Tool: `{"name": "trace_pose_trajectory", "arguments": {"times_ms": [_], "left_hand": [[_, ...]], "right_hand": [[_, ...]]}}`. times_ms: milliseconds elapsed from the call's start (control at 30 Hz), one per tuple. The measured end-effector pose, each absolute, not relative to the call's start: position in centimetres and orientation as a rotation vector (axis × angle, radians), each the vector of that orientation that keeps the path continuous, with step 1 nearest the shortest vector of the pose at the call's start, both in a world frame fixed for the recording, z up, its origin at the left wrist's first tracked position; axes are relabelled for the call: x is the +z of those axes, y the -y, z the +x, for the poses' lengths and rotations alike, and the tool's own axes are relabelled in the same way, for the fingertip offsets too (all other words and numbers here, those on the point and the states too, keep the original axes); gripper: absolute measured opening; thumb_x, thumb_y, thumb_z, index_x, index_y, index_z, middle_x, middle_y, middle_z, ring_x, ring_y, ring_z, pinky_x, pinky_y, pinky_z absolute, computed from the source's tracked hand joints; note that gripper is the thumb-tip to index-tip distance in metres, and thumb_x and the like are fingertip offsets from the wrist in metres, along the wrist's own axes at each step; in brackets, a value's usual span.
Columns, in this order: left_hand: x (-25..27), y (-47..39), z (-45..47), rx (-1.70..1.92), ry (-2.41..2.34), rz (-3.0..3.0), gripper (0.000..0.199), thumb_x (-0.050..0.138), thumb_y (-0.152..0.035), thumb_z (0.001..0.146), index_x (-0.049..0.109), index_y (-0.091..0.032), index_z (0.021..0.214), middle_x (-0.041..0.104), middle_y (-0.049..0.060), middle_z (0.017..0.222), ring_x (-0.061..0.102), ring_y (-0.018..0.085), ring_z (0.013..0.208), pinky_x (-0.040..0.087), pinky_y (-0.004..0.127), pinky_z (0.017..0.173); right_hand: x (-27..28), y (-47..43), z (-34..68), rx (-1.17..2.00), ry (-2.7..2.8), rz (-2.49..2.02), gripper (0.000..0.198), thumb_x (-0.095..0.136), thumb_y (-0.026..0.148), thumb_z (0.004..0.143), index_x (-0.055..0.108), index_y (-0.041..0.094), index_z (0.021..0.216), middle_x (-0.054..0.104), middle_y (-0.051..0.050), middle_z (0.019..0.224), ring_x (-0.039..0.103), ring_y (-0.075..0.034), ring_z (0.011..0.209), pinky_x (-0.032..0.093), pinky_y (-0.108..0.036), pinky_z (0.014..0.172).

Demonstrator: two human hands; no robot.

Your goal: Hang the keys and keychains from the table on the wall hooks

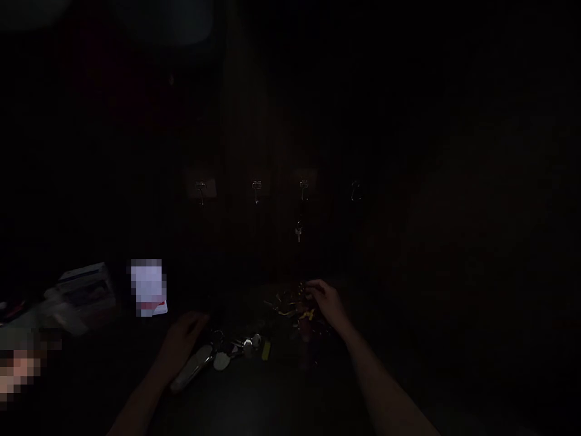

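Observation:
The view is very dark. My right hand [324,298] has its fingertips closed on a small dark item with yellow dots [302,289], whose kind I cannot make out. Beneath it lies a loose pile of thin yellow and metallic pieces [285,312]. My left hand [181,339] rests low over the surface, thumb and forefinger apart, with nothing visible between them. Beside it is a long pale object [193,368] with a shiny edge. Round pale and shiny tags [221,361], a metal ring [218,335] and a yellow-green piece [265,350] lie between the hands.
Several metal hooks [256,188] line the dark upright panel ahead. A key [298,232] hangs below one of them. At the left stand a box [88,293], crumpled clear plastic [63,312] and a bright blurred-out item [149,284].

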State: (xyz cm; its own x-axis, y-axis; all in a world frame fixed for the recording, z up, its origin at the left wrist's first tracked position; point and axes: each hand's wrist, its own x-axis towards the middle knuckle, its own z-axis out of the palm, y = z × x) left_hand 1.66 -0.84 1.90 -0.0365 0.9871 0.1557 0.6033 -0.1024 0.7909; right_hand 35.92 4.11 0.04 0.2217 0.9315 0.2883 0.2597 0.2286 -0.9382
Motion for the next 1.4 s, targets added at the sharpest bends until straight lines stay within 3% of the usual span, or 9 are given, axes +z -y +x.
{"name": "trace_pose_trajectory", "arguments": {"times_ms": [467,700,833,1033,1233,1400], "left_hand": [[3.1,0.9,1.7,1.039,-1.777,1.663,0.040,0.046,-0.049,0.076,0.066,-0.021,0.094,0.069,0.005,0.107,0.062,0.025,0.100,0.046,0.035,0.089],[5.0,1.6,4.8,0.940,-1.589,1.942,0.030,0.045,-0.043,0.080,0.066,-0.024,0.087,0.070,0.001,0.095,0.063,0.022,0.090,0.048,0.031,0.082],[5.1,1.7,7.2,0.774,-1.398,2.163,0.025,0.046,-0.036,0.082,0.067,-0.023,0.085,0.070,0.002,0.091,0.063,0.020,0.087,0.045,0.029,0.081],[3.4,1.4,10.9,0.781,-1.233,2.330,0.021,0.046,-0.031,0.085,0.065,-0.023,0.088,0.069,0.003,0.094,0.060,0.019,0.091,0.041,0.032,0.086],[0.5,2.1,12.5,0.985,-1.282,2.292,0.020,0.043,-0.026,0.087,0.062,-0.024,0.094,0.067,0.005,0.096,0.058,0.022,0.094,0.038,0.043,0.093],[0.0,2.2,12.4,1.062,-1.267,2.254,0.023,0.044,-0.025,0.087,0.060,-0.026,0.104,0.066,0.004,0.104,0.057,0.021,0.102,0.034,0.045,0.100]], "right_hand": [[1.0,-3.2,36.8,0.589,1.590,-1.407,0.014,0.054,0.026,0.067,0.066,0.023,0.073,0.066,0.001,0.068,0.059,-0.018,0.064,0.042,-0.029,0.063],[2.1,-2.1,36.2,0.778,1.808,-1.355,0.020,0.054,0.035,0.075,0.065,0.021,0.068,0.067,0.001,0.071,0.060,-0.017,0.070,0.044,-0.027,0.067],[2.7,-1.4,36.7,1.084,1.959,-1.188,0.016,0.066,0.037,0.068,0.068,0.022,0.073,0.068,0.000,0.085,0.061,-0.020,0.085,0.045,-0.032,0.079],[2.4,-1.4,36.8,1.059,2.046,-1.143,0.019,0.074,0.032,0.062,0.072,0.024,0.078,0.064,-0.004,0.104,0.056,-0.024,0.104,0.037,-0.040,0.095],[2.7,-1.3,35.8,0.954,2.009,-1.143,0.011,0.071,0.031,0.066,0.070,0.022,0.073,0.061,-0.005,0.101,0.056,-0.021,0.100,0.040,-0.038,0.093],[3.8,-0.8,34.5,0.841,1.803,-1.136,0.012,0.067,0.030,0.071,0.065,0.022,0.080,0.063,-0.001,0.087,0.059,-0.018,0.087,0.043,-0.032,0.083]]}}
